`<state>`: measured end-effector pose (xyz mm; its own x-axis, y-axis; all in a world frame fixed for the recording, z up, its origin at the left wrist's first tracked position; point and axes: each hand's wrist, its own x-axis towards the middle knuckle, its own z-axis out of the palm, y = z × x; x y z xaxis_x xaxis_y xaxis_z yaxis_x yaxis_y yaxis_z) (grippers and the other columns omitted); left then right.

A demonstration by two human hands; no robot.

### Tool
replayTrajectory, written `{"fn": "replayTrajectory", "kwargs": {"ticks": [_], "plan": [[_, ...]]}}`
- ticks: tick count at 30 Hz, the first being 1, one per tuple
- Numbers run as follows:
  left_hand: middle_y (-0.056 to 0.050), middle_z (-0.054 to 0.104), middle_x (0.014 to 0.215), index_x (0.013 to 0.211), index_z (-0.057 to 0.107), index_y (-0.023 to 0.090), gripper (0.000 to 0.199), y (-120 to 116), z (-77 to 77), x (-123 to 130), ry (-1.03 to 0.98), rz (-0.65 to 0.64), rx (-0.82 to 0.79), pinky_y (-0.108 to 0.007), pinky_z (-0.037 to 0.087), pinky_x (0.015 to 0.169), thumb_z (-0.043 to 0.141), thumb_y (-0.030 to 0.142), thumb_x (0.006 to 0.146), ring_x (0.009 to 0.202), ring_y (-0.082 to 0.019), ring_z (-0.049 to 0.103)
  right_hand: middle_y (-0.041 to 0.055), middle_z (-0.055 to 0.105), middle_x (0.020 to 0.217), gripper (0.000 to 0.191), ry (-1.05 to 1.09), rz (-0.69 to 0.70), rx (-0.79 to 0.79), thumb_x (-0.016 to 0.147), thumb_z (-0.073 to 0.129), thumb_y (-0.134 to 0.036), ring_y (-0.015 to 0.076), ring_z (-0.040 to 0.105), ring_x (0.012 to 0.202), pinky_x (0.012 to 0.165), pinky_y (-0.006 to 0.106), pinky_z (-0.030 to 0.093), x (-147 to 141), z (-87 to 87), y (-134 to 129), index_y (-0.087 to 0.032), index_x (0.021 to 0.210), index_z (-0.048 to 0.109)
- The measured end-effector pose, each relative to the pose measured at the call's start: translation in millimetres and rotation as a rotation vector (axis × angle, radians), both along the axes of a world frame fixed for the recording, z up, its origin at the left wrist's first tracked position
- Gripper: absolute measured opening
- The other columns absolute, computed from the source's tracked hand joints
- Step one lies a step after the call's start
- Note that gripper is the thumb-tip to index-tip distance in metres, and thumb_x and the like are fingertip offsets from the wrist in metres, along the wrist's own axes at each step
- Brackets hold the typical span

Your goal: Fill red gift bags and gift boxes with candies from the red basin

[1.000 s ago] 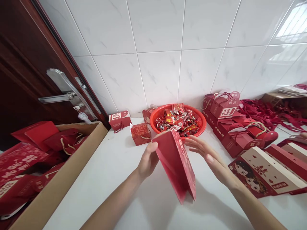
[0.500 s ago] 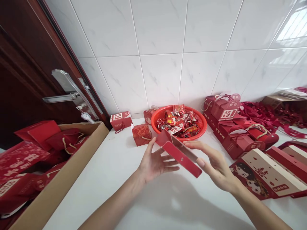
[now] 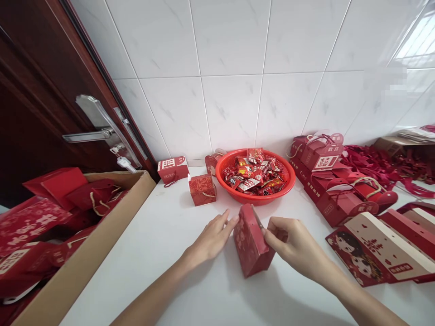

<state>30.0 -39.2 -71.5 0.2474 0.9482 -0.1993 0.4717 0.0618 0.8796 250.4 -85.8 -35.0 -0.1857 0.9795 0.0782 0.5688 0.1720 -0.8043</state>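
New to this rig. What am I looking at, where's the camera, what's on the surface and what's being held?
There is no robot: these are a person's bare hands, seen by one camera worn on the head, looking forward and down.

The right hand grips the upper edge of a red paper box; the left hand is open, its fingertips at the box's other side.

On the white table, just beyond, is a red basket of wrapped sweets. Left of it is a small patterned box with a cord handle. Stacked gift boxes stand on the right. At far left, a cardboard carton holds more red boxes.
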Motion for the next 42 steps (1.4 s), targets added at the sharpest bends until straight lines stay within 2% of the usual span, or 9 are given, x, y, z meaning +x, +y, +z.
{"fn": "replayTrajectory", "kwargs": {"ticks": [5,12,16,19,22,26,30,34,42], "plan": [[-0.017,0.054,0.141,0.145,0.044,0.023,0.075,-19.8,24.1,14.9,-0.15,-0.033,0.201,-0.043,0.054,0.095,0.069,0.054,0.082,0.123,-0.031,0.059,-0.0028,0.046,0.053,0.04,0.062,0.02,-0.053,0.09,0.051,-0.042,0.0107,0.036,0.052,0.049,0.024,0.028,-11.8,-11.5,0.9,-0.022,0.058,0.037],[-0.01,0.064,0.122,0.121,0.048,0.023,0.056,-27.9,40.5,24.1,-0.226,-0.137,0.351,-0.046,0.052,0.106,0.078,0.027,0.073,0.118,-0.028,0.063,0.0001,0.06,0.063,0.043,0.16,0.13,-0.052,0.097,0.049,-0.051,0.0132,0.052,0.057,0.054,0.024,0.039,-12.0,-13.8,0.9,-0.02,0.068,0.054],[-0.008,0.069,0.115,0.114,0.054,0.023,0.031,-23.6,34.2,20.7,-0.261,-0.147,0.371,-0.042,0.054,0.102,0.066,0.028,0.086,0.11,-0.024,0.068,0.0013,0.063,0.065,0.042,0.158,0.043,0.011,0.096,0.053,-0.054,0.0156,0.061,0.06,0.057,0.026,0.047,-2.5,-14.5,6.7,-0.02,0.072,0.059],[-0.01,0.071,0.114,0.112,0.058,0.021,0.023,-19.2,28.8,18.9,-0.302,-0.058,0.317,-0.039,0.056,0.097,0.059,0.033,0.092,0.111,-0.025,0.069,0.0053,0.071,0.09,0.029,0.201,-0.042,0.127,0.093,0.059,-0.049,0.0156,0.065,0.064,0.06,0.029,0.054,2.7,-15.4,15.1,-0.02,0.092,0.062],[-0.01,0.071,0.118,0.117,0.06,0.022,0.034,-17.2,27.2,17.9,-0.267,-0.074,0.323,-0.04,0.054,0.1,0.068,0.036,0.087,0.114,-0.027,0.067,0.0084,0.069,0.111,0.032,0.204,-0.075,0.231,0.091,0.064,-0.044,0.0158,0.067,0.07,0.063,0.031,0.059,6.0,-17.6,24.5,-0.022,0.113,0.06],[-0.011,0.067,0.128,0.125,0.06,0.024,0.055,-18.0,23.2,19.5,-0.152,-0.143,0.415,-0.043,0.051,0.103,0.08,0.034,0.075,0.119,-0.031,0.063,0.0047,0.069,0.096,0.043,0.219,-0.021,0.232,0.09,0.064,-0.039,0.0174,0.068,0.072,0.066,0.034,0.061,7.7,-22.1,32.1,-0.023,0.13,0.054],[-0.012,0.061,0.137,0.135,0.054,0.024,0.069,-18.7,14.2,23.3,-0.081,-0.201,0.509,-0.043,0.049,0.106,0.082,0.034,0.073,0.125,-0.032,0.058,0.0025,0.069,0.088,0.041,0.317,0.061,0.184,0.092,0.06,-0.034,0.017,0.069,0.073,0.072,0.035,0.061,6.5,-25.4,32.9,-0.022,0.131,0.053],[-0.011,0.065,0.13,0.135,0.053,0.023,0.052,-19.6,11.7,22.9,-0.105,-0.197,0.533,-0.04,0.05,0.103,0.068,0.027,0.085,0.12,-0.028,0.062,0.0027,0.068,0.089,0.037,0.361,0.058,0.161,0.092,0.06,-0.032,0.0172,0.069,0.073,0.075,0.036,0.06,6.5,-24.7,33.3,-0.021,0.126,0.055],[-0.009,0.072,0.115,0.108,0.066,0.018,0.026,-4.1,11.3,20.9,-0.432,0.072,0.284,-0.033,0.052,0.088,0.052,0.029,0.088,0.104,-0.024,0.066,0.0018,0.065,0.074,0.036,0.386,-0.086,0.142,0.087,0.068,-0.049,0.0169,0.062,0.062,0.06,0.032,0.055,9.3,-23.7,35.9,-0.019,0.106,0.068]]}}
